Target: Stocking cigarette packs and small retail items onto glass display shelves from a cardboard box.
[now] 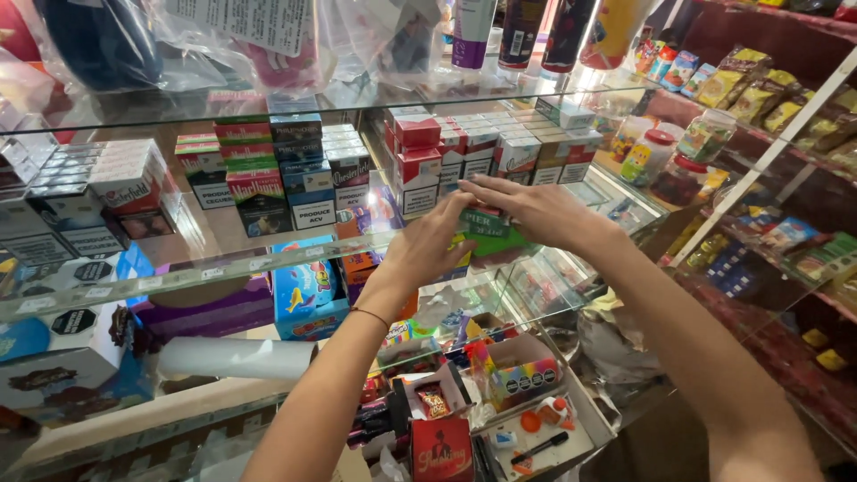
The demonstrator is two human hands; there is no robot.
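Hands meet over a green pack at the front edge of the glass shelf. I see my left hand cupping the pack's left end from below, fingers closed on it, and my right hand clamped over its top. Just behind the pack stand rows of red-and-white cartons. Below the shelf lie a white roll and a red box. Jars stand to the right.

I look down on clear glass display shelves, brightly lit, dark red shelving rack at right, white metal shelf upright.
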